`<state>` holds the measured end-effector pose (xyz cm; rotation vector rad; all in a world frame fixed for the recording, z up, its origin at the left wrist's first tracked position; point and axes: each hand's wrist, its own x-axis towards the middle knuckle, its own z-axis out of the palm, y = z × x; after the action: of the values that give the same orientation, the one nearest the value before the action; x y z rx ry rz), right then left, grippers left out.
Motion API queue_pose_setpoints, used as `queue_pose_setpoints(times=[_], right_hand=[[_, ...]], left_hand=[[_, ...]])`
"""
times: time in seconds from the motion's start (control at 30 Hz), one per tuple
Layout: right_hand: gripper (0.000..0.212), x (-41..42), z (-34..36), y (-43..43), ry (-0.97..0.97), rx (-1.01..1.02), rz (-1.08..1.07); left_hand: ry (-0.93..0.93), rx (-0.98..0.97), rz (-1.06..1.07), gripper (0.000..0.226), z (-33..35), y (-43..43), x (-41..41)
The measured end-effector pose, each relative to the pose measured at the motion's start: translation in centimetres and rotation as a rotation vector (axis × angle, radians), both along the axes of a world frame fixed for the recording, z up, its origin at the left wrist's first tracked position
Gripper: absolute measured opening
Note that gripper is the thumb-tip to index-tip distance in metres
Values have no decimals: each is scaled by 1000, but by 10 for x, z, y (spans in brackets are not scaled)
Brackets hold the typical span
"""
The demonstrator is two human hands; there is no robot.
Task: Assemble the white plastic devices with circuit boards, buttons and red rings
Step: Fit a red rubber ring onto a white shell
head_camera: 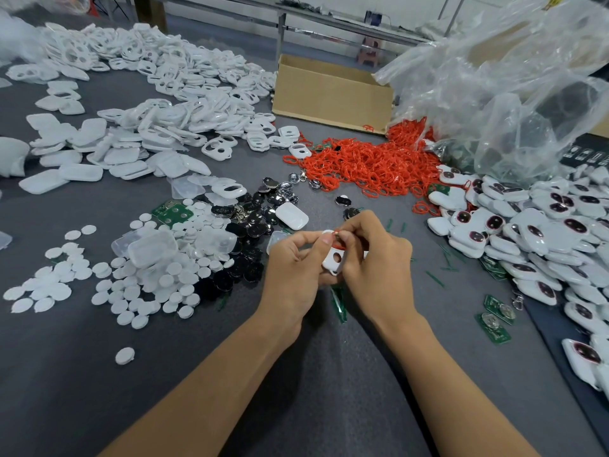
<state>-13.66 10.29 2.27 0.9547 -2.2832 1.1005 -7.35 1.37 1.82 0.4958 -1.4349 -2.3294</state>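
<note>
while both hands hold one part over the middle of the grey table (pixel 329 390), the stock lies round them as on a dial, hands at centre.

at 9 o'clock: a spread of white discs (pixel 148 282); one stray disc (pixel 124 355) lies apart from it at 8. at 10 to 11, far side: a large heap of white shells (pixel 158 94), many with two openings. at 10, near: clear lidded cases (pixel 155 249) lying on the discs, a green circuit board (pixel 171 211) just behind them, and black and chrome button pieces (pixel 253 222) beside.

left hand (pixel 293 265): fingers curled, thumb and forefinger pinching the white housing (pixel 333 260) from its left side. the housing is off the table, between the two hands, roughly upright, with one oval opening facing the camera.

right hand (pixel 375 255): thumb and fingertips pinching a red ring (pixel 336 231) at the top end of the housing. whether the ring is seated cannot be told.

at 12, far: an open cardboard box (pixel 333 94). at 1: a heap of loose red rings (pixel 369 163). at 1 to 2: a crumpled clear plastic bag (pixel 510 77). at 3: a pile of closed white devices (pixel 527 225) with dark buttons showing. at 4: two green boards (pixel 494 319) flat on the table, near that pile.
</note>
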Motion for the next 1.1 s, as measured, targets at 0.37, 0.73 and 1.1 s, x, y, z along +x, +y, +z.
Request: queue_pose_setpoints(times=[0.37, 0.73, 1.1], right_hand=[[7, -1, -1, -1, 35, 65, 13], [10, 0, -1, -2, 97, 51, 23], [9, -4, -4, 3, 64, -33, 79]], left_hand=[[-44, 54, 1, 25, -1, 0, -2], [-34, 83, 11, 21, 0, -1, 0], [-5, 68, 39, 20, 3, -2, 2]])
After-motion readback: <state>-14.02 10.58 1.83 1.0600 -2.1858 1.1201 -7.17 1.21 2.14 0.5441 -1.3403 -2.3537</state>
